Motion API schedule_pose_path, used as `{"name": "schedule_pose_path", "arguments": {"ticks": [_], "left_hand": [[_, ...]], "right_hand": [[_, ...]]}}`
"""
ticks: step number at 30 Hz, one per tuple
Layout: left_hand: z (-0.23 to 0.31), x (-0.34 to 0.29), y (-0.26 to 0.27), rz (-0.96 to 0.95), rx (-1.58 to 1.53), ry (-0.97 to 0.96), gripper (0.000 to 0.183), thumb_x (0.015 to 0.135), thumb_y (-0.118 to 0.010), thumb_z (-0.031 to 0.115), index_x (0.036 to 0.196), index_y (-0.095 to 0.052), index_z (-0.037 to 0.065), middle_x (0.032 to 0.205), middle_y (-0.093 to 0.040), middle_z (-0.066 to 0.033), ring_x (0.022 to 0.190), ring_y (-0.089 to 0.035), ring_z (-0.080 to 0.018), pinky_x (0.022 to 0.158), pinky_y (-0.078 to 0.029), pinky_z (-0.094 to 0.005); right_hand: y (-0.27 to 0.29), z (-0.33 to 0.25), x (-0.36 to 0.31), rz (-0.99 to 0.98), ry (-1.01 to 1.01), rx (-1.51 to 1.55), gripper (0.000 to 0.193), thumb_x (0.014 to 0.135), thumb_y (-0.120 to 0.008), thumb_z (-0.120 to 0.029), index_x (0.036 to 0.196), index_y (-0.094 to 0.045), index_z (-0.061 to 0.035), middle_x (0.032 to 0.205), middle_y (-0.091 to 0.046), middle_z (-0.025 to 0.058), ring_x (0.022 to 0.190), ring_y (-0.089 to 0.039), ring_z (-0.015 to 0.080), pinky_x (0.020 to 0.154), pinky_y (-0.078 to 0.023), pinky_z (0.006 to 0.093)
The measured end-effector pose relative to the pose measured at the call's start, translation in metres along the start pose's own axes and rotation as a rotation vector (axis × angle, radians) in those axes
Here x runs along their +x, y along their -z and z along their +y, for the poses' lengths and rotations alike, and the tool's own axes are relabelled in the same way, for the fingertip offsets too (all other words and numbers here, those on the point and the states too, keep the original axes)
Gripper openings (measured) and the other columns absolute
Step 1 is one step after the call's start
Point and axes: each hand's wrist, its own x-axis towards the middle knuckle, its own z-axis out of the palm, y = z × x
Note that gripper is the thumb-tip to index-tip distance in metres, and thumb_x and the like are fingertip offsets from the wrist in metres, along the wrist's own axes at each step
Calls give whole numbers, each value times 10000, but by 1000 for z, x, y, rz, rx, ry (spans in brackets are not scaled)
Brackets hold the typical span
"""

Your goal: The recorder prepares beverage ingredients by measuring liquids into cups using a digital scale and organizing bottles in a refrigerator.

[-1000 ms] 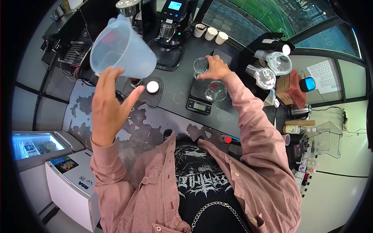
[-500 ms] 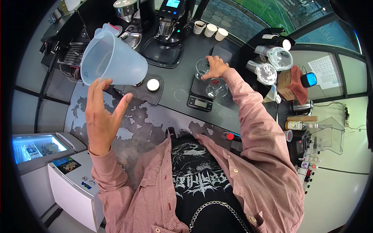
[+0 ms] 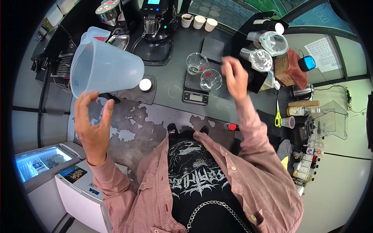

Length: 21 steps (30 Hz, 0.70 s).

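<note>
Two clear glasses with small red marks stand at the middle of the counter: one glass point(image 3: 197, 64) by the far end of a black digital scale point(image 3: 192, 81), the other glass point(image 3: 211, 80) at its right side. Whether either rests on the scale I cannot tell. My right hand point(image 3: 235, 79), smeared by motion, is just right of them, touching neither. On the left, a large translucent pitcher point(image 3: 112, 68) has its mouth toward the left. My left hand point(image 3: 93, 130) is open at its near rim, thumb apart from the fingers; whether they touch the rim I cannot tell.
A black coffee grinder point(image 3: 155, 29) stands behind, with several paper cups point(image 3: 199, 22) beside it. Plastic lids point(image 3: 261, 61) and a cardboard box point(image 3: 286, 70) are at the right, near yellow-green scissors point(image 3: 278, 117). A white-topped round tool point(image 3: 145, 85) sits on a dark mat point(image 3: 149, 98).
My right hand has let go of the farther glass and moved right, away from it. The left hand stays by the pitcher rim. The whole view has shifted slightly.
</note>
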Motion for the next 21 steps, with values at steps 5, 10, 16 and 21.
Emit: {"name": "schedule_pose_path", "arguments": {"ticks": [5, 10, 16, 21], "left_hand": [[-23, -11, -2, 145, -156, 55, 151, 954, -705, -5, 1087, -662, -59, 1141, -631, -106, 1082, -626, -179, 988, -517, -321], [-8, 16, -7, 196, -169, -80, 172, 926, -721, -49, 1092, -678, -50, 1137, -639, -98, 1059, -646, -192, 981, -550, -351], [41, 63, -30, 237, -343, -305, 200, 870, -741, -130, 1057, -685, -84, 1137, -650, -154, 1017, -670, -222, 898, -575, -337], [122, 93, -60, 227, -428, -598, 246, 811, -803, -123, 1009, -678, -49, 1083, -680, -187, 977, -684, -248, 886, -558, -348]], "right_hand": [[3, 65, -151, -275, 109, -633, 495, 908, -736, -295, 1322, -585, -70, 1228, -588, 173, 1117, -568, 369, 972, -479, 452], [-16, 81, -185, -405, -14, -826, 751, 926, -663, -494, 1558, -410, -175, 1378, -478, 188, 1274, -451, 379, 1095, -337, 515], [-23, 90, -193, -342, -2, -890, 757, 924, -633, -553, 1573, -395, -243, 1372, -476, 196, 1262, -443, 370, 1090, -315, 520], [-15, 94, -198, -296, 33, -967, 816, 902, -626, -591, 1595, -344, -264, 1394, -477, 161, 1256, -453, 345, 1072, -332, 493]]}}
